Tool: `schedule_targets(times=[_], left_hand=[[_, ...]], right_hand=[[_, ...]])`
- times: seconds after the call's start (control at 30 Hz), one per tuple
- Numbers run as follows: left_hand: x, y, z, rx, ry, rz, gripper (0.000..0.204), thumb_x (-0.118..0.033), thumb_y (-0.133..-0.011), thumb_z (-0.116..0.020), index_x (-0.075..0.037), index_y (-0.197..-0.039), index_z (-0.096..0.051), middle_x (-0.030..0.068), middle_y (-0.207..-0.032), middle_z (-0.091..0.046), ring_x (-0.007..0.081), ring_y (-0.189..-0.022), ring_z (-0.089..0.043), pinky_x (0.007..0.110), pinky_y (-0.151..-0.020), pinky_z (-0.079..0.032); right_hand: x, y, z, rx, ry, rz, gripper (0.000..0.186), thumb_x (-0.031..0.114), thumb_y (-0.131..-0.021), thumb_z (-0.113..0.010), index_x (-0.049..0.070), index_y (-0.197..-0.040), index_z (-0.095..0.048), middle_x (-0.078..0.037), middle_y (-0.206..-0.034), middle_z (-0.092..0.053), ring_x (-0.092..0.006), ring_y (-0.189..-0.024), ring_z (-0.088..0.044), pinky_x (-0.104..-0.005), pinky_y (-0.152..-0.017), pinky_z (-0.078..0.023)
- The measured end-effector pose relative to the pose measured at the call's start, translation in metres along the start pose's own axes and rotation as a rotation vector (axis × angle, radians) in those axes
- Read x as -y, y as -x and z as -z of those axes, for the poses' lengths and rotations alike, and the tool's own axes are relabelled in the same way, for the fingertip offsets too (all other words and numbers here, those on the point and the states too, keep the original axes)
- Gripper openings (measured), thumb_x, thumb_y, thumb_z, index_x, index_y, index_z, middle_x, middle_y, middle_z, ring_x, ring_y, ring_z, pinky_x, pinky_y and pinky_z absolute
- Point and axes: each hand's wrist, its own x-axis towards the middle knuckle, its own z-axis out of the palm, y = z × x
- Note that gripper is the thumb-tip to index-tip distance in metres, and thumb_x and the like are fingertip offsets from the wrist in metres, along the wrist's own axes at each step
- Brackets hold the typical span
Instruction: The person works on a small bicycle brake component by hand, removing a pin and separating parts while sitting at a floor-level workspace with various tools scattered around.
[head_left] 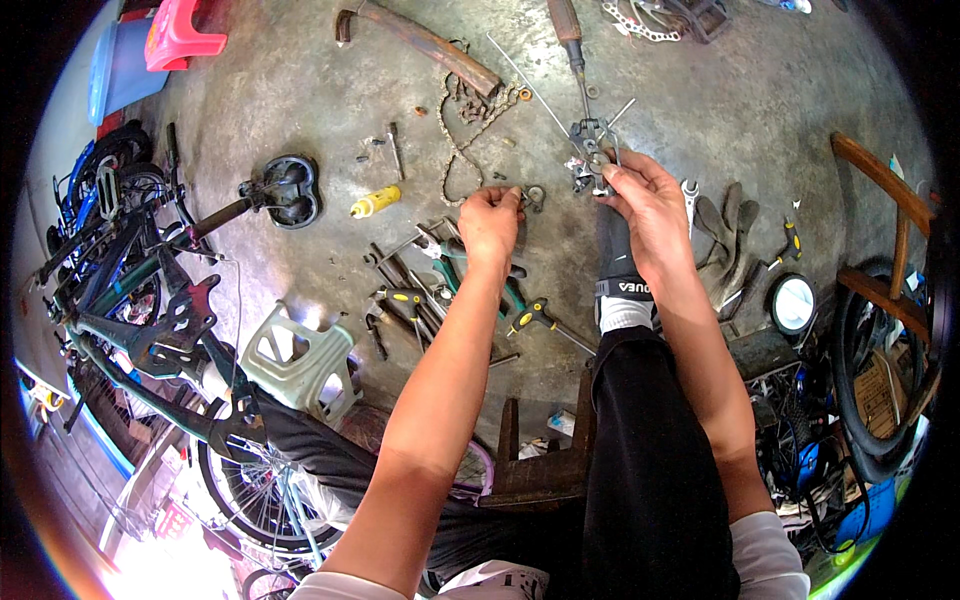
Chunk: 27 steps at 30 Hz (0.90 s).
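Note:
My left hand [488, 226] is low over the concrete floor, its thumb and fingertips pinched together. Whatever they may hold is too small to make out. Just right of these fingertips is a small grey metal piece [535, 198]. My right hand [655, 208] grips a dark metal bike part [590, 140] with thumb and fingers, above my shoe [616, 250]. Thin rods stick out around that part, and the fingers cover some of it. Beyond it lies a long screwdriver [566, 30], its shaft reaching toward the part. A bicycle chain [447, 150] curls on the floor beyond my left hand.
A hammer [430, 45] lies at the far side. Left are a yellow bottle [376, 202], a saddle [290, 190], a green stool [298, 350] and bike frames. Several tools, including a yellow-black T-handle [532, 315], lie near my left forearm. Gloves [728, 240] and tyres [870, 400] are right.

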Motion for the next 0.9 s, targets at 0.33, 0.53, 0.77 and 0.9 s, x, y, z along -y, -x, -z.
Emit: schedule_targets(times=[0.33, 0.53, 0.77, 0.9], left_hand=[[-0.006, 0.011, 0.001, -0.018, -0.010, -0.053, 0.023, -0.012, -0.092, -0.068, 0.006, -0.107, -0.066, 0.0115, -0.089, -0.072, 0.0157, -0.072, -0.069, 0.028, -0.069, -0.056], [0.007, 0.010, 0.000, 0.015, 0.143, -0.044, 0.019, -0.007, -0.092, -0.069, 0.005, -0.105, -0.066, 0.0102, -0.090, -0.071, 0.0147, -0.076, -0.067, 0.027, -0.067, -0.055], [0.006, 0.001, 0.000, 0.044, 0.165, -0.008, 0.019, -0.010, -0.091, -0.071, 0.005, -0.101, -0.067, 0.0087, -0.086, -0.072, 0.0125, -0.068, -0.066, 0.026, -0.060, -0.051], [0.002, 0.002, 0.002, 0.052, 0.122, 0.048, 0.020, -0.012, -0.092, -0.069, 0.004, -0.102, -0.067, 0.0079, -0.086, -0.072, 0.0118, -0.067, -0.066, 0.025, -0.057, -0.048]], right_hand=[[0.004, 0.002, -0.001, 0.002, 0.032, -0.023, 0.032, 0.010, -0.094, -0.068, -0.003, -0.122, -0.060, -0.008, -0.109, -0.067, -0.0136, -0.097, -0.064, -0.0313, -0.083, -0.054], [0.000, -0.001, 0.002, 0.016, 0.017, -0.008, 0.034, 0.012, -0.090, -0.072, -0.003, -0.119, -0.062, -0.009, -0.108, -0.069, -0.0151, -0.096, -0.065, -0.0303, -0.080, -0.054], [-0.001, 0.000, 0.001, 0.006, 0.002, -0.014, 0.033, 0.012, -0.090, -0.072, -0.003, -0.118, -0.063, -0.009, -0.108, -0.069, -0.0149, -0.095, -0.065, -0.0303, -0.079, -0.054], [-0.002, -0.002, 0.003, 0.007, 0.006, -0.021, 0.033, 0.012, -0.091, -0.071, -0.003, -0.118, -0.062, -0.009, -0.108, -0.069, -0.0151, -0.094, -0.065, -0.0311, -0.079, -0.054]])
